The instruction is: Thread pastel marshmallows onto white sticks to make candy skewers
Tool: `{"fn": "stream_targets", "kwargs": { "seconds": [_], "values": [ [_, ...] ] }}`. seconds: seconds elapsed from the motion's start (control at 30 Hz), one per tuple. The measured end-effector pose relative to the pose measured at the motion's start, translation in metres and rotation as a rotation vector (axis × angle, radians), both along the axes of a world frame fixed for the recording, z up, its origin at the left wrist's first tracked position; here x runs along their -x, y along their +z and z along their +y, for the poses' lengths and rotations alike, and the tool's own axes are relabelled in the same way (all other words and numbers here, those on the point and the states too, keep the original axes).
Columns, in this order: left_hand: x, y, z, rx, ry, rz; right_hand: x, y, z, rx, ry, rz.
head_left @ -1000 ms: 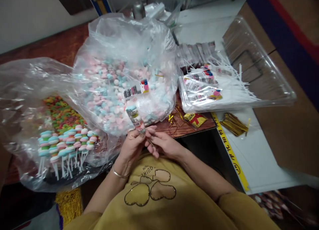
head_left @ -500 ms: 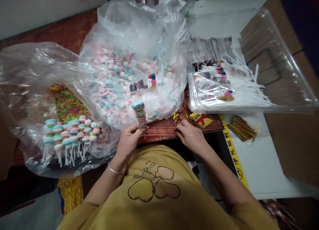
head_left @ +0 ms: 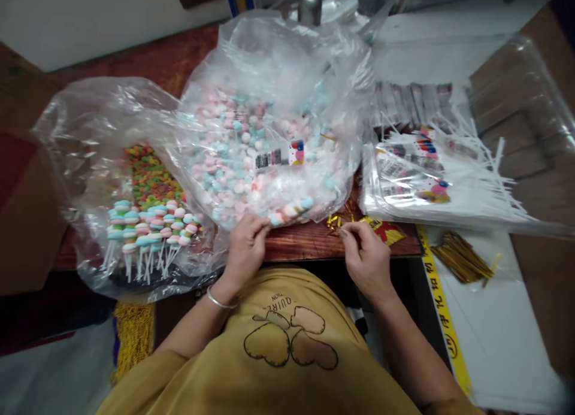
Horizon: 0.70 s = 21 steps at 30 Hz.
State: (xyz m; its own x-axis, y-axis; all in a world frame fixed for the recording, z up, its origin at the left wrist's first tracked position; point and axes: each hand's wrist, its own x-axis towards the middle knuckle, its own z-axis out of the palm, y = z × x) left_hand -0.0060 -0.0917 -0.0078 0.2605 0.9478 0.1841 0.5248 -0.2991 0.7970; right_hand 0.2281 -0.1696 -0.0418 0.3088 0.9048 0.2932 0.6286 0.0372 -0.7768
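Over the wooden table (head_left: pixel 305 243), my left hand (head_left: pixel 246 247) pinched the candy (head_left: pixel 293 211) by its near end, its length slanting rightward and away; my right hand (head_left: pixel 369 258), farther off, curled by gold ties (head_left: pixel 333 223), its hold unclear.

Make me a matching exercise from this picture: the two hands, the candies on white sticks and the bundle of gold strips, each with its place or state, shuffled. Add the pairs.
Column one
1. Left hand
2. Right hand
3. Candies on white sticks
4. Bundle of gold strips

Column two
A. On the white surface, right of the yellow band
B. Closed on one end of a multicoloured candy piece
C. Grouped on the clear plastic at the left
D. Right beside the loose gold bits

Pairs: 1-B; 2-D; 3-C; 4-A
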Motion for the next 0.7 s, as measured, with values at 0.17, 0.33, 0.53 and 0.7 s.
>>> {"fn": "stream_targets", "kwargs": {
  "seconds": [0.17,0.33,0.53,0.7],
  "values": [
    [-0.015,-0.007,-0.006,-0.181,-0.045,0.171,0.05,0.021,0.013,-0.07,0.088,0.204],
    [-0.018,-0.01,-0.013,-0.187,-0.003,0.13,0.074,0.022,0.03,-0.053,0.135,0.245],
    [-0.016,-0.011,-0.013,-0.12,-0.002,-0.005,0.077,0.021,0.03,0.014,0.109,0.27],
    [-0.025,-0.003,-0.007,0.162,0.142,-0.346,0.086,0.013,0.029,-0.061,0.045,0.223]
  ]
}}
